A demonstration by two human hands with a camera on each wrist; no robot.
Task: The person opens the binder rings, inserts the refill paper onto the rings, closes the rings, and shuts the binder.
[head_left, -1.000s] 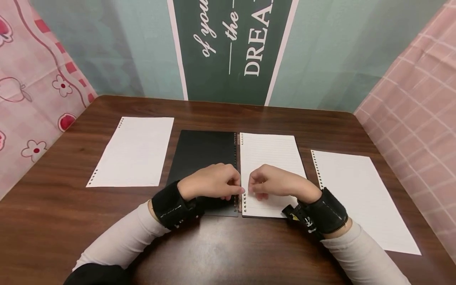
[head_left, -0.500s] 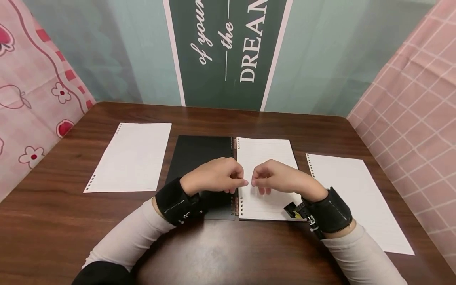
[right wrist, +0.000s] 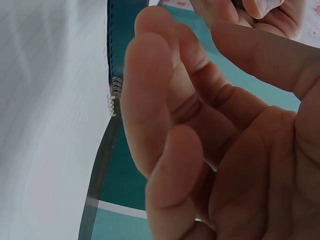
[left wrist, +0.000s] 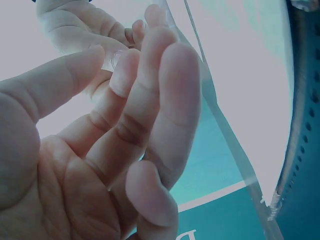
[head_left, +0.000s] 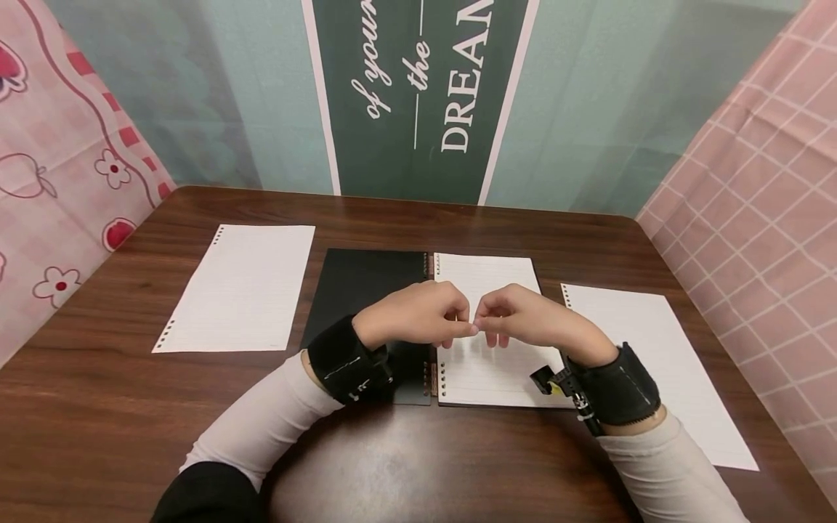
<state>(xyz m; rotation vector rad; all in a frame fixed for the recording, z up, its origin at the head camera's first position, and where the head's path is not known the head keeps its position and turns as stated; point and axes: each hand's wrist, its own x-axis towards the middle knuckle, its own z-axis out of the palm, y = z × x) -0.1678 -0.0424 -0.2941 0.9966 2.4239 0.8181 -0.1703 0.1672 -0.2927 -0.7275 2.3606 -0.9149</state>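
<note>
An open ring binder lies on the table, with its black cover (head_left: 373, 283) on the left and lined, hole-punched paper (head_left: 497, 381) on the right. Above this paper hover my left hand (head_left: 418, 312) and right hand (head_left: 532, 317), their thumb tips meeting or nearly so. Both have loosely bent fingers. In the left wrist view the palm (left wrist: 70, 185) shows nothing held. The right palm (right wrist: 255, 175) is likewise bare in the right wrist view, where the binder's rings (right wrist: 116, 87) show beyond the fingers.
One loose punched sheet (head_left: 238, 290) lies left of the binder. Another lined sheet (head_left: 657, 378) lies to the right, partly behind my right wrist. The wooden table (head_left: 392, 465) ends at a green printed cloth (head_left: 418, 167), with pink cloths at both sides.
Both hands have risen off the binder's ring side and shifted right over the paper. The gap between their thumb tips has narrowed. The binder and loose sheets stay put.
</note>
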